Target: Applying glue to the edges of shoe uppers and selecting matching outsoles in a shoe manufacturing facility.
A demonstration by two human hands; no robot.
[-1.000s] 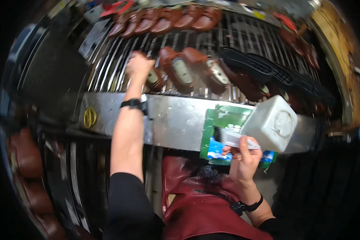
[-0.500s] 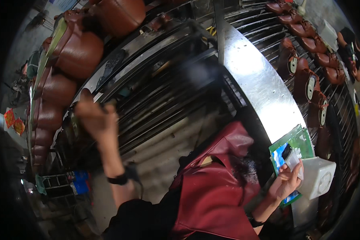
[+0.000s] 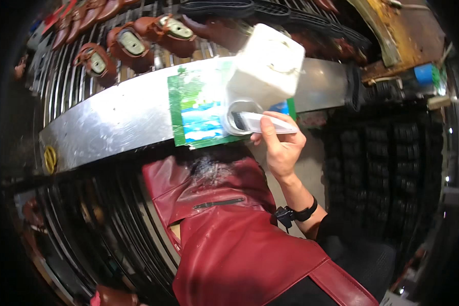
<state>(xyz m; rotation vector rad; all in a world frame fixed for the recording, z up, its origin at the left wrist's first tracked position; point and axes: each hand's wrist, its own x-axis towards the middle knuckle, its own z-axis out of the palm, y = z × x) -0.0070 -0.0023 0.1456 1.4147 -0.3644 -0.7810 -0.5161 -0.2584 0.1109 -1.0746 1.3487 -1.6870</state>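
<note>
My right hand (image 3: 284, 152) is closed around the pale handle of a brush (image 3: 268, 122). The brush's dark bristles sit at the mouth of a small white cup (image 3: 227, 122); how deep they reach I cannot tell. Beneath the cup lies a green and blue printed sheet (image 3: 195, 122) on a metal ledge (image 3: 112, 109). Right behind the cup stands a square white plastic container (image 3: 265, 66), slightly blurred. My left hand is out of view.
Brown leather shoes (image 3: 130, 43) stand on the rack beyond the ledge, and black soles (image 3: 217, 9) lie farther back. A yellow coil (image 3: 50, 159) rests at the ledge's left end. Dark soles (image 3: 377, 153) are stacked at the right. A red apron (image 3: 224, 224) covers my front.
The view has swung to the right, and my left hand has left it. My right hand has brought the brush to the cup beside the white container.
</note>
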